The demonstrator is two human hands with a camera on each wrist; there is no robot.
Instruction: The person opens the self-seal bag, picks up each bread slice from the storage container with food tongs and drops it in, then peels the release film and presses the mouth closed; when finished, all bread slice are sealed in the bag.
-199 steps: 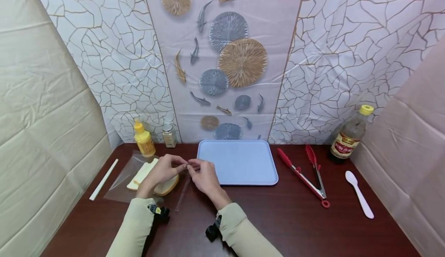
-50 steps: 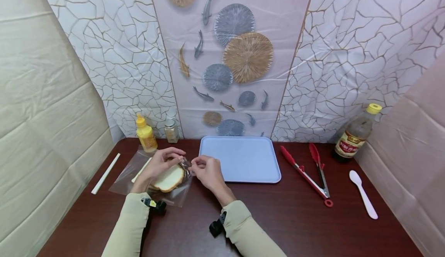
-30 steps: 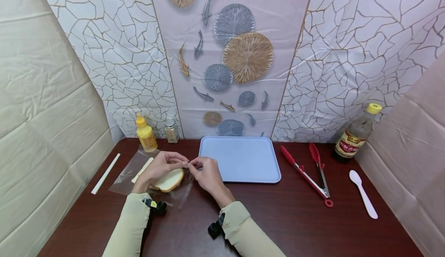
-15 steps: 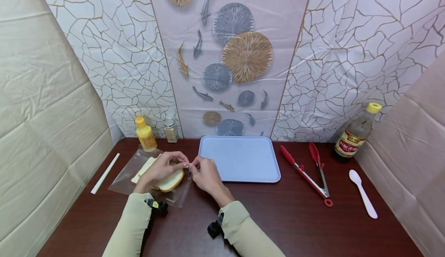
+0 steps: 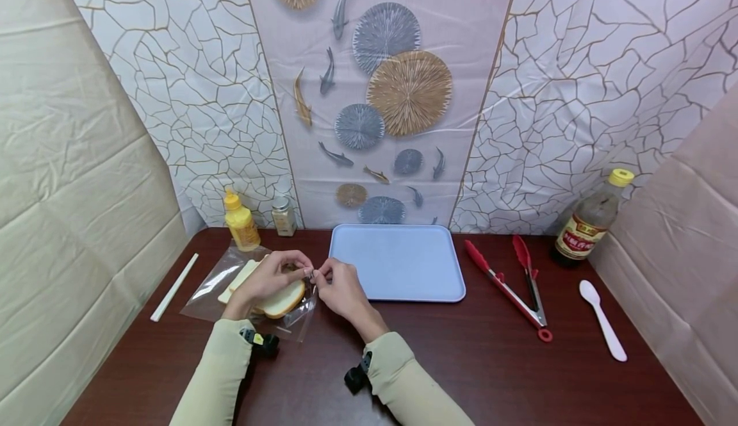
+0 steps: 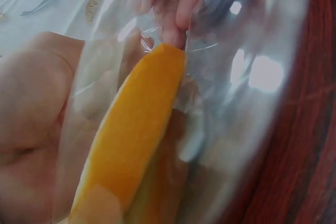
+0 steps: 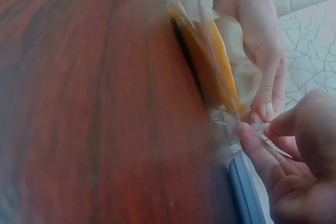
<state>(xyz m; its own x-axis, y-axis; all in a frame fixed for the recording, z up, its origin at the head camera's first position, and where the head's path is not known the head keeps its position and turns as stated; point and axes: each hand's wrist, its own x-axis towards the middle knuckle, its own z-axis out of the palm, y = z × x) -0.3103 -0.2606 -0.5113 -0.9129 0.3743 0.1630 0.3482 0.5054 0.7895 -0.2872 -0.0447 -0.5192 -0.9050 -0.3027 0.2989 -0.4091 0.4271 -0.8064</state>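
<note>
clear plastic bag [image 5: 216, 285] | flat on table, mouth gathered, pinched | bread slices [image 5: 280, 299] | lying inside

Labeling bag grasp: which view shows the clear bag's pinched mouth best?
Right wrist: both hands' fingers pinch the bag mouth close up. Head shows the whole clear bag, mouth tiny. Left wrist shows blurred film over bread.

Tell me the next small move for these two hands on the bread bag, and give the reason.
Probably draw the two pinches apart to widen the bag's mouth. The left hand and right hand both pinch the clear bag at its gathered end beside the tray, and the bread lies inside it.
</note>
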